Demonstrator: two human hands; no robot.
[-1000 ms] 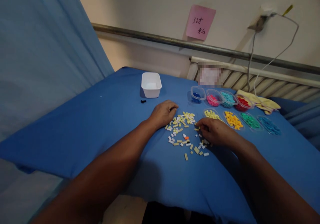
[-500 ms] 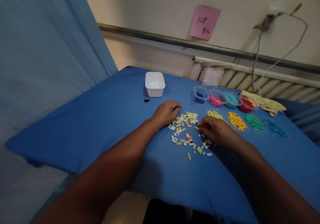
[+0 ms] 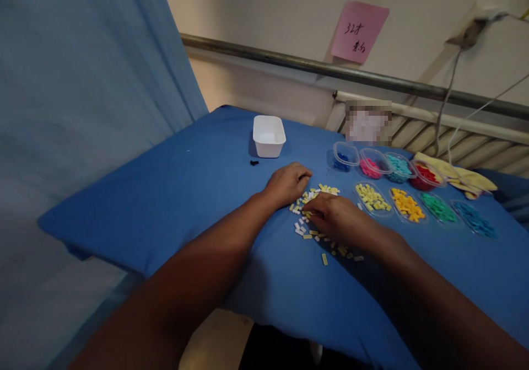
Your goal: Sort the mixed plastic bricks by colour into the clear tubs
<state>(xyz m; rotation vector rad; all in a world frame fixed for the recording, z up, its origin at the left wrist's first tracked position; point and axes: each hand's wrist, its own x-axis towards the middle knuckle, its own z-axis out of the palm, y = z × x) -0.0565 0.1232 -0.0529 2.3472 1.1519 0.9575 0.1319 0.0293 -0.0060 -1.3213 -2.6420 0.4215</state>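
Observation:
Small pale yellow and white building bricks [image 3: 323,188] lie scattered on the blue-covered table. My left hand [image 3: 289,184] rests at the upper left edge of the pile, its fingers curled; whatever is in them is hidden. Over the middle of the pile, my right hand [image 3: 336,215] reaches down with thumb and fingers pinched together among the bricks. Its fingertips are too small in view to tell which piece they hold, and the hand covers part of the pile. A lone yellow brick [image 3: 324,259] lies nearest to me.
Behind the hands stand a white tub [image 3: 269,148] and a small black piece [image 3: 254,162]. Clear tubs hold blue, pink, turquoise and red pieces; shallower trays hold pale yellow bricks [image 3: 373,198], orange-yellow [image 3: 407,204], green and teal ones. A yellow cloth [image 3: 458,177] lies at the back right.
My right hand has moved left from the right side of the pile to its middle, closer to my left hand. The view has swung slightly left; my left hand stays in place.

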